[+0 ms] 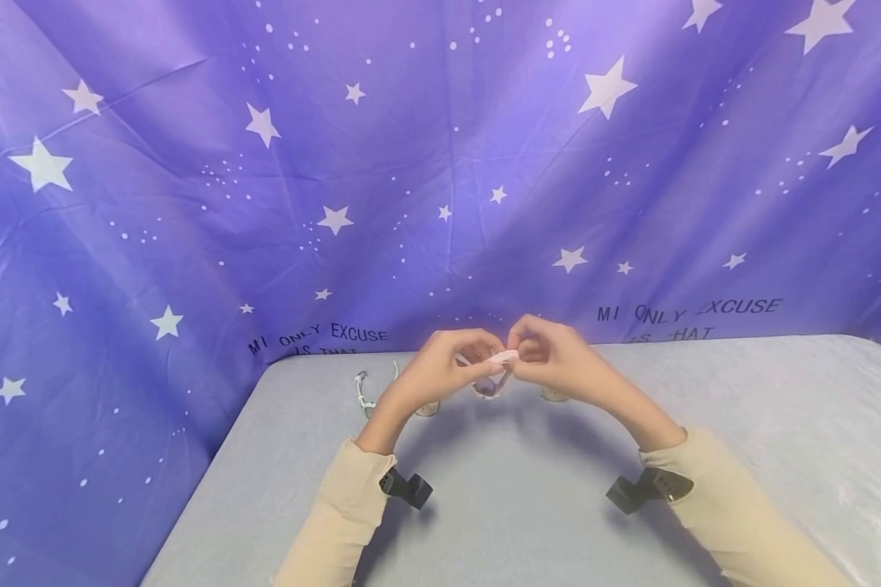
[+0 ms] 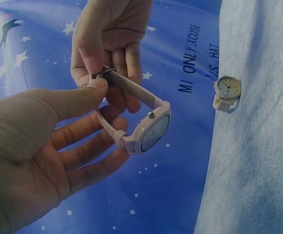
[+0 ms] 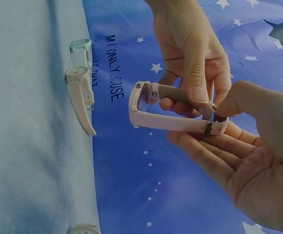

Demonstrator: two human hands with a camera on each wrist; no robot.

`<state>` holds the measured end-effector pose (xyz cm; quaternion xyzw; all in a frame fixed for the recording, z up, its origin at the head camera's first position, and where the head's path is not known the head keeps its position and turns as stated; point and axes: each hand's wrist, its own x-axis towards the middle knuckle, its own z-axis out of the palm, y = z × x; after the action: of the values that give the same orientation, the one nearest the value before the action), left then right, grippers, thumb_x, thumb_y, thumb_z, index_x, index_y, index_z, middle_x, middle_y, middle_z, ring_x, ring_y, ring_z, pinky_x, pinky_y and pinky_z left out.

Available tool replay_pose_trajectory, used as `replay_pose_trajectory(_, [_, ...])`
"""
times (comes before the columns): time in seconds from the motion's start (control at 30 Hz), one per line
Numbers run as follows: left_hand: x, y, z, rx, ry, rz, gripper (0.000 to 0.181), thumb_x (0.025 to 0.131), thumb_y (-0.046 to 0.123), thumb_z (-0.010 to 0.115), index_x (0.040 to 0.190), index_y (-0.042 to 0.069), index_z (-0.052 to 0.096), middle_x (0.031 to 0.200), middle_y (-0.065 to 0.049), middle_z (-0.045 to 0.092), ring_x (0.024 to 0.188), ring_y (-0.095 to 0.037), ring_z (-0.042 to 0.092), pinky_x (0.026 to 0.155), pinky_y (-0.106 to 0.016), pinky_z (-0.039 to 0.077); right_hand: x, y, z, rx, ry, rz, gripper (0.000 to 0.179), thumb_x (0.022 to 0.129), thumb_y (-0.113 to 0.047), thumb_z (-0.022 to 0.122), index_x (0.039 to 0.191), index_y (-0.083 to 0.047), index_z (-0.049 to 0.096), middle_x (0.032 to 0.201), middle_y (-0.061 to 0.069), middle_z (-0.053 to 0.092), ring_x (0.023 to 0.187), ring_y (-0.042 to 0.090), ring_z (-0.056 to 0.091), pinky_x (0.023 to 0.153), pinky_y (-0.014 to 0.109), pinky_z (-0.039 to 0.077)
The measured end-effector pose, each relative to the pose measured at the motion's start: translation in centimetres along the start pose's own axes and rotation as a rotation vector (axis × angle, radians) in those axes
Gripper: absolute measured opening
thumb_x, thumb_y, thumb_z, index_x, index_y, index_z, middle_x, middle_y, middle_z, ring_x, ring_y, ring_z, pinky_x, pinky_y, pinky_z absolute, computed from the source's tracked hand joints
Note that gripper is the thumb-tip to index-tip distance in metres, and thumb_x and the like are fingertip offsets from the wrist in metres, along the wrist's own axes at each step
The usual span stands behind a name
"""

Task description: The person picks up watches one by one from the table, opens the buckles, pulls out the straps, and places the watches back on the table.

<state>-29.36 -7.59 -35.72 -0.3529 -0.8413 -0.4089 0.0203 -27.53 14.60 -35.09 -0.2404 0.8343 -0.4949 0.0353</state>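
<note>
Both hands hold a pale pink wristwatch (image 2: 154, 130) up in front of me, its strap bent into a loop and its face hanging low. My left hand (image 1: 440, 367) pinches the strap near the buckle between thumb and fingers. Opposite it, my right hand (image 1: 558, 356) grips the strap end at the dark metal buckle (image 3: 209, 127). In the right wrist view the strap runs through the buckle; whether it is fastened I cannot tell. The fingertips of the two hands almost meet there.
On the grey cloth-covered table (image 1: 499, 505), a pale green watch (image 3: 81, 52) lies beside a beige watch (image 3: 79, 80) to the left. Another cream watch (image 2: 229, 88) lies to the right near the back edge. A purple starry curtain (image 1: 411, 147) hangs behind the table.
</note>
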Motion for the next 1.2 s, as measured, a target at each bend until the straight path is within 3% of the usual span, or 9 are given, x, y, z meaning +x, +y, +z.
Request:
replay_pose_trajectory(0.1, [0.0, 0.0, 0.1, 0.010, 0.000, 0.003, 0.017, 0.094, 0.025, 0.074, 0.109, 0.018, 0.074, 0.087, 0.005, 0.075, 0.079, -0.007, 0.068, 0.076, -0.026, 0.059, 0.0, -0.1, 0.2, -0.054, 0.026, -0.001, 0.018, 0.089, -0.010, 0.074, 0.103, -0.011, 0.062, 0.110, 0.013, 0.077, 0.109, 0.035, 0.073, 0.060, 0.032, 0.058])
replay_pose_trajectory(0.2, [0.1, 0.0, 0.1, 0.021, 0.001, 0.010, 0.016, 0.095, 0.027, 0.073, 0.107, 0.018, 0.074, 0.087, 0.006, 0.075, 0.080, -0.006, 0.068, 0.076, -0.025, 0.059, -0.1, -0.1, 0.3, -0.087, 0.034, -0.020, 0.016, 0.090, -0.013, 0.075, 0.101, -0.010, 0.063, 0.107, 0.012, 0.077, 0.106, 0.031, 0.074, 0.062, 0.031, 0.058])
replay_pose_trajectory(0.33, [0.1, 0.0, 0.1, 0.015, -0.009, 0.019, 0.016, 0.096, 0.026, 0.073, 0.108, 0.016, 0.074, 0.090, 0.003, 0.076, 0.082, -0.006, 0.068, 0.079, -0.025, 0.059, 0.0, -0.1, 0.2, -0.048, 0.001, -0.008, 0.016, 0.092, -0.015, 0.074, 0.101, -0.009, 0.062, 0.104, 0.013, 0.077, 0.078, 0.022, 0.071, 0.048, 0.027, 0.050])
replay_pose_trajectory(0.43, [0.1, 0.0, 0.0, 0.003, -0.017, 0.015, 0.017, 0.095, 0.026, 0.073, 0.108, 0.015, 0.073, 0.093, 0.001, 0.077, 0.084, -0.006, 0.069, 0.081, -0.026, 0.059, 0.0, -0.2, 0.0, 0.003, -0.041, 0.013, 0.016, 0.094, -0.015, 0.072, 0.103, -0.008, 0.061, 0.103, 0.015, 0.077, 0.056, 0.014, 0.055, 0.041, 0.023, 0.042])
replay_pose_trajectory(0.6, [0.1, 0.0, -0.1, -0.002, -0.019, 0.003, 0.018, 0.096, 0.027, 0.072, 0.109, 0.015, 0.074, 0.092, 0.003, 0.076, 0.085, -0.006, 0.068, 0.082, -0.026, 0.059, 0.0, -0.2, -0.3, 0.087, -0.088, 0.027, 0.019, 0.095, -0.014, 0.071, 0.106, -0.005, 0.059, 0.105, 0.021, 0.075, 0.046, 0.008, 0.041, 0.039, 0.020, 0.036])
replay_pose_trajectory(0.7, [0.1, 0.1, -0.1, 0.005, -0.019, -0.005, 0.018, 0.096, 0.028, 0.072, 0.109, 0.016, 0.074, 0.091, 0.004, 0.076, 0.084, -0.006, 0.068, 0.082, -0.026, 0.059, 0.0, -0.2, -0.3, 0.095, -0.079, 0.025, 0.019, 0.095, -0.013, 0.071, 0.106, -0.004, 0.059, 0.106, 0.021, 0.075, 0.055, 0.010, 0.055, 0.040, 0.022, 0.037])
replay_pose_trajectory(0.87, [0.1, 0.2, 0.0, 0.045, -0.012, -0.017, 0.018, 0.095, 0.031, 0.073, 0.107, 0.018, 0.074, 0.089, 0.007, 0.074, 0.082, -0.007, 0.067, 0.078, -0.026, 0.059, 0.0, 0.0, 0.1, -0.058, 0.014, -0.024, 0.016, 0.090, -0.010, 0.075, 0.102, -0.008, 0.065, 0.105, 0.012, 0.077, 0.099, 0.025, 0.074, 0.061, 0.031, 0.058])
replay_pose_trajectory(1.03, [0.1, 0.3, 0.2, 0.091, 0.002, -0.025, 0.020, 0.096, 0.035, 0.072, 0.107, 0.019, 0.074, 0.086, 0.008, 0.072, 0.081, -0.006, 0.067, 0.077, -0.024, 0.058, 0.0, -0.1, 0.5, -0.166, 0.094, -0.086, 0.017, 0.085, -0.006, 0.077, 0.098, -0.010, 0.067, 0.101, 0.008, 0.078, 0.099, 0.029, 0.074, 0.085, 0.043, 0.062])
replay_pose_trajectory(1.2, [0.2, 0.2, 0.2, 0.106, 0.010, -0.011, 0.020, 0.097, 0.034, 0.071, 0.106, 0.017, 0.074, 0.087, 0.006, 0.073, 0.081, -0.006, 0.067, 0.077, -0.023, 0.058, 0.1, -0.1, 0.7, -0.177, 0.125, -0.098, 0.016, 0.084, -0.006, 0.076, 0.097, -0.010, 0.068, 0.099, 0.008, 0.078, 0.098, 0.029, 0.075, 0.090, 0.047, 0.061])
